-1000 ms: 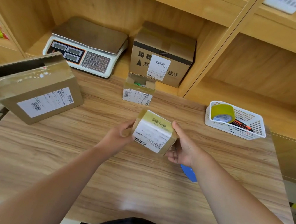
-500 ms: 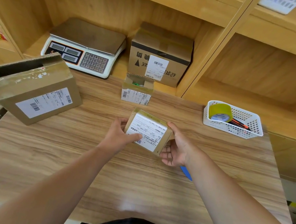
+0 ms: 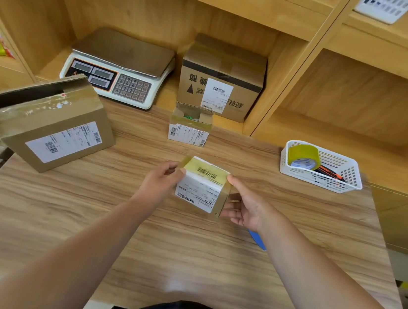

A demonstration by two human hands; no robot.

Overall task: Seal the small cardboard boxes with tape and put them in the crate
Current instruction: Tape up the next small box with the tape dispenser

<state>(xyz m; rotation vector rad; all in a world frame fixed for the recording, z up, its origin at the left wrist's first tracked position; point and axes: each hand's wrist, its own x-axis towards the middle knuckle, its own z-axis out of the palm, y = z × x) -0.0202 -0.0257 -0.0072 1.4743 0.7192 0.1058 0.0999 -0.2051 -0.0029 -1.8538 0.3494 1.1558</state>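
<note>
while a person stands at a wooden table [image 3: 182, 268], both bare hands hold a small box [image 3: 200, 192] just above the tabletop, near the middle and a little toward the far side. the left hand [image 3: 159, 187] grips the box's left side, with fingers curled round it and the thumb up at the top edge. the right hand [image 3: 245, 209] grips the right side, with the thumb pressed on the top right corner and the fingers curled against the side and underneath. the box is tilted so its top leans away from the person. a tape strip [image 3: 206, 170], yellowish, covers the top over a barcode, and a white label [image 3: 196, 195] faces the person. a blue thing [image 3: 257, 240] lies on the table under the right wrist, mostly hidden, so i cannot tell what it is. beyond the hands, an open box [image 3: 189, 133] stands at the far edge of the table with its flaps up, something green inside and a label on its front. just behind it, in the wooden shelf [image 3: 279, 86], sits a shut shelf box [image 3: 220, 78] with a label, and left of that a scale [image 3: 121, 68] with a keypad. a big box [image 3: 53, 124] stands at the table's left edge, with its top partly open and a label on the near side. on the right of the table a white basket [image 3: 347, 182] holds a tape roll [image 3: 302, 154] standing on edge at its left end, beside orange and black tools [image 3: 330, 172] too small to name.
</note>
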